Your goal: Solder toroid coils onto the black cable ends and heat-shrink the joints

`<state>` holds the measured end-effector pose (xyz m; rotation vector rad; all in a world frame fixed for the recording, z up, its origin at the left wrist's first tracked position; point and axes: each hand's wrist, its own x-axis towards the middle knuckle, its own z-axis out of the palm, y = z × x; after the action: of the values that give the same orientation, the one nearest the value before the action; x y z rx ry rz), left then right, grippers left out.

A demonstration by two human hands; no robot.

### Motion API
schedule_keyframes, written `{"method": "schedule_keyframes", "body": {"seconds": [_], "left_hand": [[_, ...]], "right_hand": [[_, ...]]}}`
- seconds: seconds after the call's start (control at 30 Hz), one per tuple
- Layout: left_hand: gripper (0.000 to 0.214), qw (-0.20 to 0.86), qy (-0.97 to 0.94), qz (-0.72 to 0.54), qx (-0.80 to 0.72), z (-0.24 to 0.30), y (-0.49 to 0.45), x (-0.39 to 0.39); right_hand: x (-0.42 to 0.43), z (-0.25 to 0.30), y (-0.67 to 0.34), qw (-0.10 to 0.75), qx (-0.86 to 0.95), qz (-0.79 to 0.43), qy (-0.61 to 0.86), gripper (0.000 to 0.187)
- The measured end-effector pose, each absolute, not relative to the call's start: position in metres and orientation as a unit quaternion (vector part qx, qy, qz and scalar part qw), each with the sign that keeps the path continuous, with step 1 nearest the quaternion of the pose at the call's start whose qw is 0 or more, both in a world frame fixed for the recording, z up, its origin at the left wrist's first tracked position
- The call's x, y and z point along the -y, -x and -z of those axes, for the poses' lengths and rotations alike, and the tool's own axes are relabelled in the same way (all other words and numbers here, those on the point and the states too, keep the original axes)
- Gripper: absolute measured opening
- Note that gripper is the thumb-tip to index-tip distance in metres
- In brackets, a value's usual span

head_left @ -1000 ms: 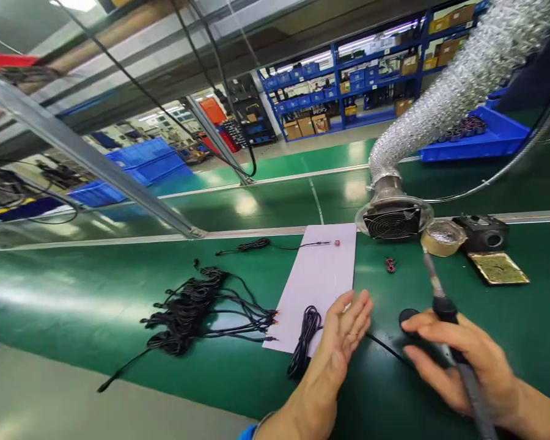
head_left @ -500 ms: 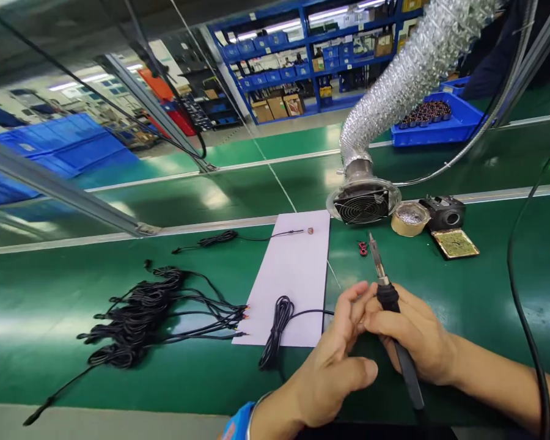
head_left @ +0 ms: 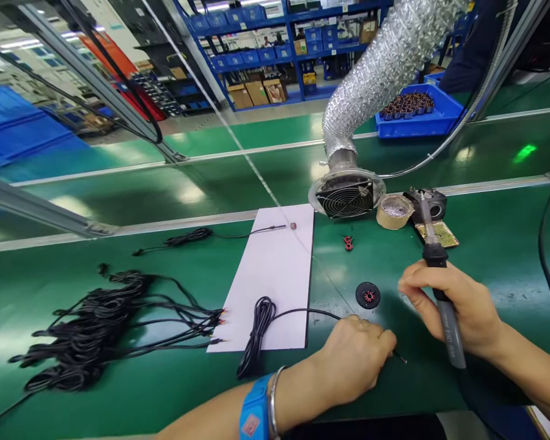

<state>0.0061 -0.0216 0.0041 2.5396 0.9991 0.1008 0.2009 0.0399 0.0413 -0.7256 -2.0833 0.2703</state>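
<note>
My left hand (head_left: 355,360) is closed on a black cable (head_left: 314,310), whose stripped-looking end pokes out to the right of my fingers. The rest of that cable lies coiled on the white board (head_left: 282,263). In my right hand (head_left: 467,311) is a soldering iron (head_left: 435,253), gripped by its dark handle with the tip pointing up and away. Between and beyond my hands sits a round black disc (head_left: 362,299) with a small red-and-black ring on it. Farther back lie small red-and-black parts (head_left: 348,243).
A fume fan (head_left: 346,198) on a silver duct (head_left: 371,85) hangs over the bench. Near it are a tape roll (head_left: 394,214) and a black iron stand (head_left: 435,208) with a sponge. Bundled black cables (head_left: 91,324) lie left. A blue bin (head_left: 421,125) stands behind.
My hands have moved apart. The left has gone down and closed on the cable; the right has carried the soldering iron rightward. The black disc now shows on the bench. The view has shifted right.
</note>
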Motion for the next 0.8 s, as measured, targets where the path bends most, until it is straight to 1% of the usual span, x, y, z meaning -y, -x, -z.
{"method": "schedule_keyframes", "body": {"seconds": [0.07,0.13,0.23,0.33,0.53,0.7,0.8], "left_hand": [[0.011,0.241,-0.887,-0.074,-0.386,-0.009,-0.001,0.016],[0.01,0.316,-0.817,-0.146,-0.459,-0.02,0.009,0.009],[0.017,0.438,-0.684,-0.225,-0.538,-0.036,0.025,-0.004],[0.021,0.497,-0.629,-0.247,-0.544,-0.037,0.033,-0.012],[0.022,0.51,-0.618,-0.274,-0.532,-0.022,0.029,-0.005],[0.024,0.456,-0.636,-0.348,-0.516,-0.015,0.025,0.001],[0.026,0.455,-0.64,-0.363,-0.501,-0.013,0.026,0.002]], "right_hand": [[-0.044,-0.041,-0.192,0.457,0.834,-0.113,0.288,0.032],[-0.047,-0.041,-0.184,0.465,0.824,-0.133,0.296,0.03],[-0.049,-0.037,-0.173,0.446,0.811,-0.225,0.304,0.033],[-0.049,-0.031,-0.164,0.42,0.799,-0.313,0.295,0.035],[-0.041,-0.021,-0.158,0.422,0.787,-0.336,0.3,0.029],[-0.036,-0.02,-0.157,0.439,0.765,-0.356,0.308,0.029],[-0.035,-0.018,-0.156,0.454,0.748,-0.379,0.302,0.031]]}}
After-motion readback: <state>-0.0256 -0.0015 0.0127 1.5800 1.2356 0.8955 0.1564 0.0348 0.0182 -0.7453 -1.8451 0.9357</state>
